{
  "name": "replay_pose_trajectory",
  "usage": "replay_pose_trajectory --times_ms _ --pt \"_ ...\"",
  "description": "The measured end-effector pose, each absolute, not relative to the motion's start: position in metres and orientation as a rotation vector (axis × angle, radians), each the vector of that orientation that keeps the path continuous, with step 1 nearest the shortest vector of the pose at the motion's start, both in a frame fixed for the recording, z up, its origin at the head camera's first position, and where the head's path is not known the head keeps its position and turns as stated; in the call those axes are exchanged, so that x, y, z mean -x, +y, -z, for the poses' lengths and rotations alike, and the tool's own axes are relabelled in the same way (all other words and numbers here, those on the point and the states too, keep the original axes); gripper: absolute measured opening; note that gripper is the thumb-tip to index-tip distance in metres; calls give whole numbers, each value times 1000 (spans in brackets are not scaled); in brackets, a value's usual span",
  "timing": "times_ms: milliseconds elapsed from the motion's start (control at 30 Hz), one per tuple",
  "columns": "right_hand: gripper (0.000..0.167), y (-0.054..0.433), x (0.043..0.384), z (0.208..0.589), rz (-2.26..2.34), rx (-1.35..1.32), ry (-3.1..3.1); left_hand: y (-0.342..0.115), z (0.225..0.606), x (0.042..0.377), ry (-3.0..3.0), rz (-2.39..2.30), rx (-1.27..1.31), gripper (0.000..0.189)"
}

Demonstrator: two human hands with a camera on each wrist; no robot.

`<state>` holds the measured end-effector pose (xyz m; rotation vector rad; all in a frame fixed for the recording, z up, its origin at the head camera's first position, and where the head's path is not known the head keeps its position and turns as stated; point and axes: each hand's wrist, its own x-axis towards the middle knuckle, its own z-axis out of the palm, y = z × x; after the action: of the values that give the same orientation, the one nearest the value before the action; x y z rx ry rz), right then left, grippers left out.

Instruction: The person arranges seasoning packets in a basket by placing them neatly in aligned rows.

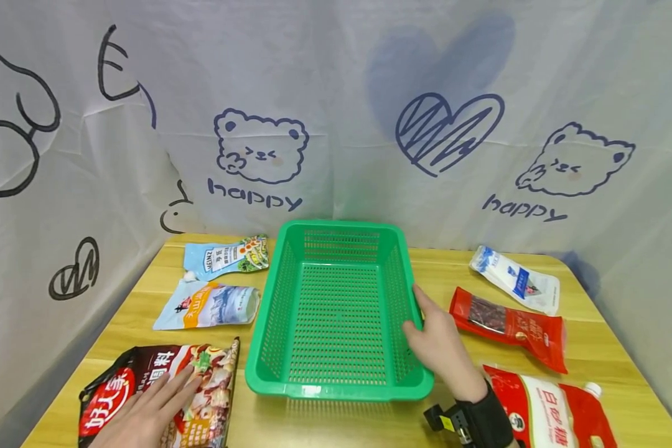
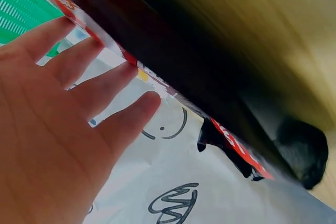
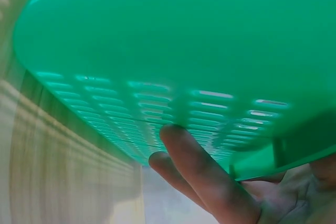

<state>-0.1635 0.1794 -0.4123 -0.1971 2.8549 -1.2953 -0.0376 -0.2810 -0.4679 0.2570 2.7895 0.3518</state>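
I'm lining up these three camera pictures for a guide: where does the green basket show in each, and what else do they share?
Head: green basket in the middle, just below centre.
Left wrist: green basket cut off at the upper left corner.
Right wrist: green basket across most of the upper part.
Shared landmark: wooden tabletop.

Bright, diffuse light is filling the head view and glinting on the front rim of the green basket (image 1: 347, 392), while the packet (image 2: 173, 40) is showing a dim, shadowed underside and the worktop (image 2: 294, 19) is looking blurred in both wrist views.
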Motion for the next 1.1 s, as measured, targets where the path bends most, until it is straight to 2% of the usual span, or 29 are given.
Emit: replay_pose_trajectory --times_ms 167,300,533,967,1033,1100 --pt "73 178 163 413 1288 213 2870 -281 467 42 2730 -391 -247 120" --pt "73 178 163 413 1293 213 2866 -274 463 46 2713 -399 -208 116" --pt "74 179 164 413 1292 209 2861 -255 457 50 2721 -293 -138 127" --pt "73 181 164 412 1281 204 2846 -241 458 49 2767 -239 -100 77" --pt "73 181 164 412 1278 206 2846 -242 457 47 2780 -241 -99 82" --pt "73 180 164 412 1277 208 2845 -244 454 45 2796 -244 -93 96"
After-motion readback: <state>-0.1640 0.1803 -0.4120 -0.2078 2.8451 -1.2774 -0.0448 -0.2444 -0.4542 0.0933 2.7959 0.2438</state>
